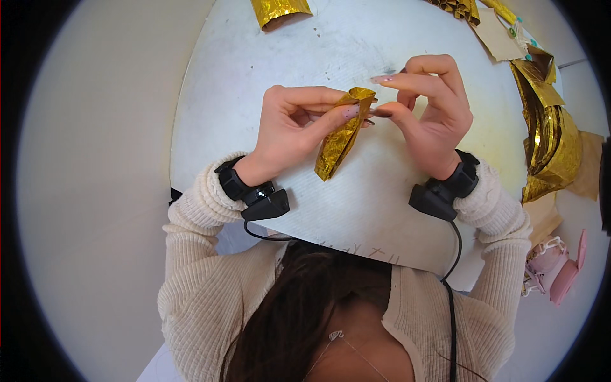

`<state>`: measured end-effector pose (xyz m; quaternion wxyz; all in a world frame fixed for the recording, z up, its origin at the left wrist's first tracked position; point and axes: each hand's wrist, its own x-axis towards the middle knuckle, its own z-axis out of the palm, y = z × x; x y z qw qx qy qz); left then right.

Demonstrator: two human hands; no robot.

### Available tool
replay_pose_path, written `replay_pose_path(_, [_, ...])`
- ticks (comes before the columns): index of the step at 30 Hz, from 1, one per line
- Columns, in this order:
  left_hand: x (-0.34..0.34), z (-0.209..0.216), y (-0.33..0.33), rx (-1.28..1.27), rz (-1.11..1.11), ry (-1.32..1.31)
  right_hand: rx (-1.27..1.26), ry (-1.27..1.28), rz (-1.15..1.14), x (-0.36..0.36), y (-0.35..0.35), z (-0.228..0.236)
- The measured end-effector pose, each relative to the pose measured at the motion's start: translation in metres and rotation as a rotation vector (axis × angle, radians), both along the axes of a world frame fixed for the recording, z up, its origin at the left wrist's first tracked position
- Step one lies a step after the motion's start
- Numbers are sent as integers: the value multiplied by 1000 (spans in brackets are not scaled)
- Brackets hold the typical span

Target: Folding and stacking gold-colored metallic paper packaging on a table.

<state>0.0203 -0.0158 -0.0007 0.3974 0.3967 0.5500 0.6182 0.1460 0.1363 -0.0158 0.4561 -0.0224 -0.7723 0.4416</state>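
A folded piece of gold foil paper (pixel 338 145) is pinched in my left hand (pixel 283 130), over the middle of the white table. The thumb presses on its upper part while the fingers go behind it. It slants, its wider end pointing down toward me. Just to its right is my right hand (pixel 439 118), with bent fingers and a gap between thumb and forefinger. That thumb's tip comes close to the paper's upper edge; whether it touches cannot be made out. Nothing shows between the right fingers.
The white table (pixel 254 70) has a curved left edge. Another gold foil piece (pixel 280 11) lies at its far side. Stacked gold foil sheets (pixel 554 137) and brown paper (pixel 499 38) line the right. A pink bag (pixel 554 270) sits at lower right. A black cable (pixel 452 318) hangs from my right wrist.
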Motion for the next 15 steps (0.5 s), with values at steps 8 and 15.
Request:
replay_pose_path(8, [0,-5,-2,39,-50,72,37,16,107,-3,3,3])
replay_pose_path(15, [-6,-5,0,14,-7,336,-14,-82,77,-2,5,4])
